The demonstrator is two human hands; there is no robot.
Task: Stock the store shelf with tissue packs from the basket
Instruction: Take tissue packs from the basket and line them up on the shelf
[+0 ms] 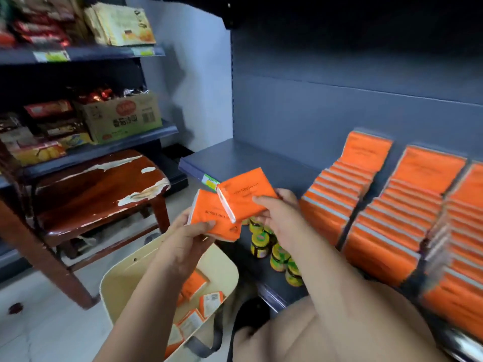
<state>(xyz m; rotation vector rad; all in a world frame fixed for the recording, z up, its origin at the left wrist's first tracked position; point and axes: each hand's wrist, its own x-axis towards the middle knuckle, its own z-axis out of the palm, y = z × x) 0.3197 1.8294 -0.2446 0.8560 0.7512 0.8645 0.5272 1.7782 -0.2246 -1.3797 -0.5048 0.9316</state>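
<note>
While we look down, our left hand (193,239) grips one flat orange plastic-wrapped tissue pack (212,219) above the cream plastic basket (130,275), and our right hand (279,218) pinches a second orange pack (245,195) overlapping the first's upper corner, just off the front edge of the dark grey metal shelf (235,155). Loose orange packs (211,303) lie in the basket, leaning rows of orange packs (337,202) fill the shelf's right side, and small yellow-labelled jars (260,244) stand on the lower shelf (248,267).
</note>
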